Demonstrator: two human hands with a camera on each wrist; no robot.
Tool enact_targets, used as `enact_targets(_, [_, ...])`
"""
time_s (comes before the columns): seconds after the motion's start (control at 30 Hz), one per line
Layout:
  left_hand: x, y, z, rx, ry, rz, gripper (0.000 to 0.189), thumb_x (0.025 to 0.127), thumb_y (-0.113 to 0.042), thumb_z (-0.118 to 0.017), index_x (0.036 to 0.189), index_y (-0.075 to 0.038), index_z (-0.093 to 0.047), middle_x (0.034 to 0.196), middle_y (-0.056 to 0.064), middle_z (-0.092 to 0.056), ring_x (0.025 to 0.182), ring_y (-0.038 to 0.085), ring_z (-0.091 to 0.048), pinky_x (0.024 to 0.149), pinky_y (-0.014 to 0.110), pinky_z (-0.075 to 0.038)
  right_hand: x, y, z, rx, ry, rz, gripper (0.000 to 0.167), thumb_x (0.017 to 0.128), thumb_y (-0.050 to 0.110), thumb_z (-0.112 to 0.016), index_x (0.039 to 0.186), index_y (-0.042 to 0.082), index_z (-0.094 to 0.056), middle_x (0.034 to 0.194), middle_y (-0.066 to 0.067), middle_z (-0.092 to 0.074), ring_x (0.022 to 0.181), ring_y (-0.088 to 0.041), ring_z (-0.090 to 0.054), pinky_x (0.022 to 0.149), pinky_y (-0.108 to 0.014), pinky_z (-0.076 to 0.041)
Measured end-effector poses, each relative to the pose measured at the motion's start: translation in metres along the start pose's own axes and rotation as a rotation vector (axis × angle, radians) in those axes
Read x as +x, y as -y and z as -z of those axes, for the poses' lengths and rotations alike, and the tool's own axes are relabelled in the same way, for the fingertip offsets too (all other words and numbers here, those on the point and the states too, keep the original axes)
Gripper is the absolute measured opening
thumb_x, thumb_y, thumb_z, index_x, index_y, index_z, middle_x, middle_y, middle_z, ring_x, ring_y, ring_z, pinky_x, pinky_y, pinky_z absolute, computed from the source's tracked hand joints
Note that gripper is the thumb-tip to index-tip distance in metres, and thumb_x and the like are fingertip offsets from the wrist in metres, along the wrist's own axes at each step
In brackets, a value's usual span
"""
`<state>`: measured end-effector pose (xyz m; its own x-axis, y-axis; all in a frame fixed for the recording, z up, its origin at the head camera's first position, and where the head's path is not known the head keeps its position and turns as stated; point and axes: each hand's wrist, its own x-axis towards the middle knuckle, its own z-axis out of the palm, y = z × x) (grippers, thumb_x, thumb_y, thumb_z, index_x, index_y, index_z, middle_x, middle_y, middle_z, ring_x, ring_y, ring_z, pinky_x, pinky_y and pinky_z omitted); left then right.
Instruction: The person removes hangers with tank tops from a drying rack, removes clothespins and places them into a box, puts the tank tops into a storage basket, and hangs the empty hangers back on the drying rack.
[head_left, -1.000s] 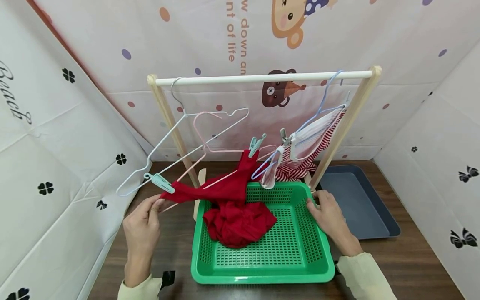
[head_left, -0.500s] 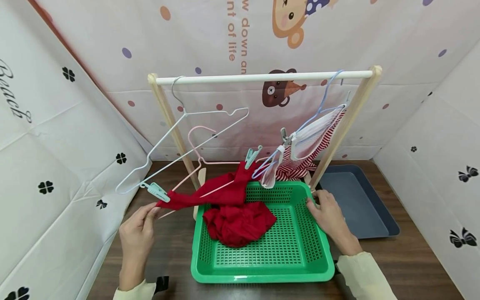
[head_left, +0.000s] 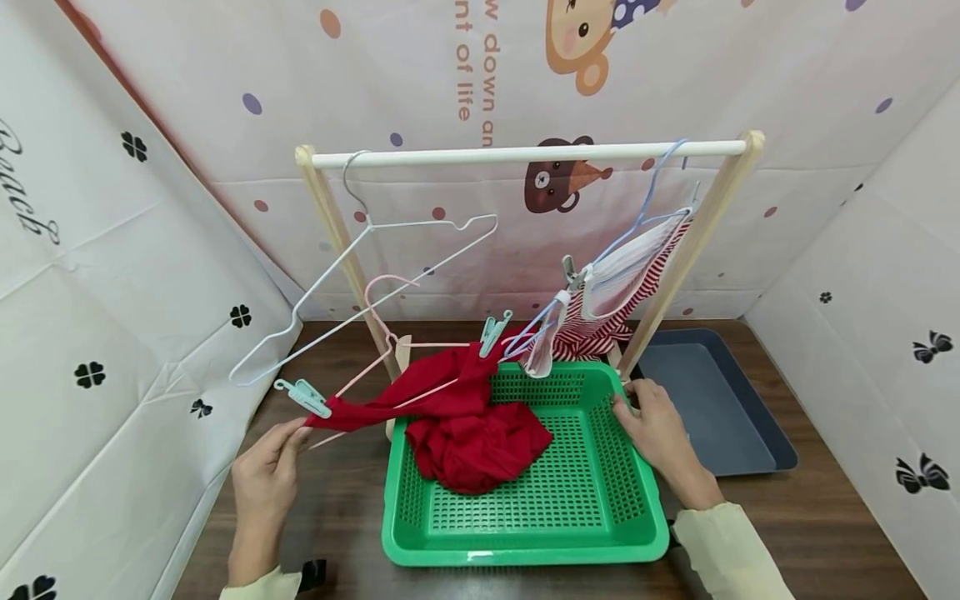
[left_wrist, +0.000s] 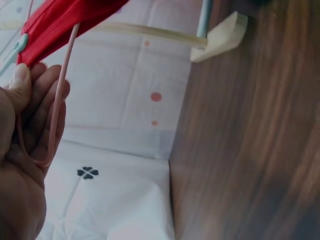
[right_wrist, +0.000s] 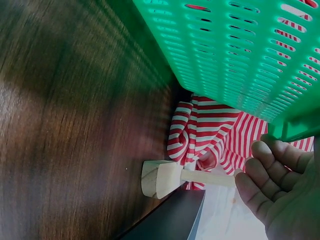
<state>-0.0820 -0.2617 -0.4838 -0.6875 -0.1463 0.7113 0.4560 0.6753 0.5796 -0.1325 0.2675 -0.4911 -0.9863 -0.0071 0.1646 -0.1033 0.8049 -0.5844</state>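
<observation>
My left hand point(head_left: 262, 483) pinches a corner of a red garment point(head_left: 423, 379) between thumb and fingers. The left end of a pink hanger point(left_wrist: 58, 100) lies against that palm in the left wrist view. Pale blue-green clothespins, one near my left fingers point(head_left: 303, 397) and another point(head_left: 493, 333) farther right, fasten the garment to the hanger. The garment's lower part lies bunched in a green basket point(head_left: 525, 557). My right hand point(head_left: 660, 429) grips the basket's right rim, thumb inside and fingers outside. In the right wrist view the fingers curl under the rim.
A wooden rack with a white rod point(head_left: 495, 157) stands behind the basket. A white hanger point(head_left: 262, 340) hangs at its left, and a blue hanger point(head_left: 651, 187) with a red-and-white striped cloth point(head_left: 633, 304) at its right. A grey tray point(head_left: 720, 408) lies to the right.
My left hand has moved down and slightly left, drawing the pink hanger and the clipped red edge lower. My right hand has stayed on the basket.
</observation>
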Motion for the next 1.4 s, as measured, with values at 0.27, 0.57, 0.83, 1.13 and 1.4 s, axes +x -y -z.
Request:
enact_targets(0.27, [-0.008, 0.014, 0.003, -0.075, 0.014, 0.034, 0.023, 0.082, 0.028, -0.073, 0.097, 0.011, -0.076, 0.085, 0.024, -0.073, 0.08, -0.015, -0.062, 0.075, 0.005, -0.049, 0.0, 0.0, 0.001, 0.004, -0.001, -0.001, 0.026, 0.11, 0.025, -0.055, 0.114, 0.0, -0.061, 0.109, -0.019, -0.058, 0.098, -0.034, -0.052, 0.079, -0.052, -0.045])
enact_targets(0.57, [-0.013, 0.028, 0.005, -0.114, -0.014, 0.053, 0.022, 0.081, 0.028, -0.073, 0.096, 0.012, -0.077, 0.088, 0.02, -0.075, 0.079, -0.01, -0.064, 0.071, 0.005, -0.048, 0.0, -0.001, -0.001, 0.008, -0.006, -0.002, 0.024, 0.109, 0.024, -0.056, 0.112, 0.001, -0.061, 0.107, -0.017, -0.058, 0.098, -0.034, -0.052, 0.079, -0.051, -0.045])
enact_targets(0.83, [-0.013, 0.032, 0.004, -0.144, 0.01, 0.068, 0.025, 0.08, 0.032, -0.071, 0.097, 0.014, -0.076, 0.095, -0.002, -0.075, 0.079, -0.009, -0.064, 0.073, 0.007, -0.051, 0.0, -0.002, -0.001, 0.015, -0.012, 0.006, 0.022, 0.109, 0.023, -0.056, 0.111, 0.001, -0.061, 0.105, -0.017, -0.057, 0.097, -0.036, -0.052, 0.079, -0.051, -0.044])
enact_targets(1.13, [-0.019, 0.041, 0.004, -0.16, -0.007, 0.05, 0.01, 0.087, 0.021, -0.073, 0.095, 0.016, -0.076, 0.091, 0.01, -0.076, 0.082, -0.01, -0.065, 0.075, 0.007, -0.051, 0.0, -0.002, -0.001, 0.022, -0.013, 0.004, 0.023, 0.109, 0.023, -0.055, 0.112, 0.001, -0.062, 0.106, -0.017, -0.058, 0.096, -0.034, -0.052, 0.079, -0.05, -0.044])
enact_targets(1.4, [-0.021, 0.048, 0.005, -0.179, 0.009, 0.061, 0.022, 0.081, 0.033, -0.069, 0.096, 0.017, -0.074, 0.099, -0.009, -0.073, 0.085, -0.009, -0.064, 0.077, 0.007, -0.051, 0.0, -0.002, -0.001, 0.018, -0.01, 0.001, 0.024, 0.11, 0.024, -0.055, 0.112, 0.001, -0.061, 0.105, -0.017, -0.057, 0.095, -0.033, -0.052, 0.078, -0.05, -0.044])
